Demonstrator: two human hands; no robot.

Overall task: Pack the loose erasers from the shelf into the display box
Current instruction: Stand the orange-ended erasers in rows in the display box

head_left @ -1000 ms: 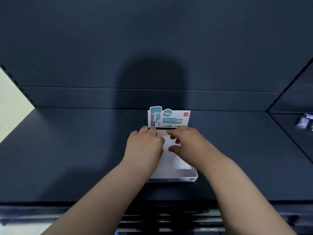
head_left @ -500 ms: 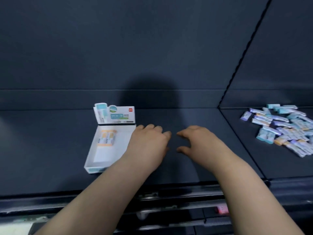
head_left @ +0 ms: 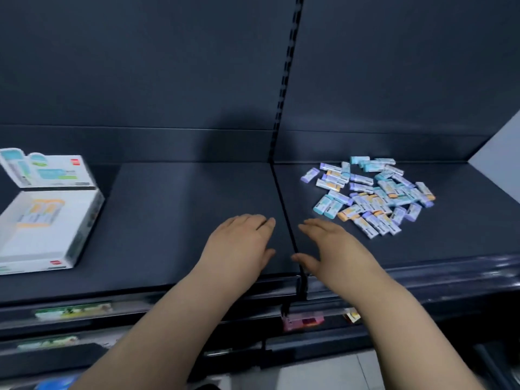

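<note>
Right, both hands are out over the front of the dark shelf (head_left: pixel 183 206), palms down, on either side of the seam (head_left: pixel 284 218) where two shelf boards meet. The left hand (head_left: pixel 239 243) sits just left of that line, fingers stretched forward and close together, thumb tucked to the side, and there's nothing in it. The right hand (head_left: pixel 334 249) is just across the seam, fingers long and relaxed, thumb splayed toward its partner, and it's empty too. From here I can't tell whether the palms touch the board or float just above it.

Over on the right-hand board lie the loose erasers (head_left: pixel 374 192), a scattered heap in teal, lilac and orange sleeves, some overlapping, some lying flat on their own at the edges. The nearest ones are a short reach beyond the right hand's fingertips (head_left: pixel 302 227), not touching.

Far to the left, well apart from both hands, is the white display box (head_left: pixel 84 229), its tray open to the top. Its printed header card (head_left: pixel 47 170) stands upright at the back. A few packed erasers (head_left: pixel 39 212) lie side by side toward the back of the tray, and the nearer part of its white floor shows bare. That whole corner is blurred, so the print can't be read.

Behind it all rises the dark back panel (head_left: pixel 168 80), split by a slotted upright (head_left: pixel 287 66). Below the shelf lip, something pink (head_left: pixel 302 320) peeks out from the level underneath.
</note>
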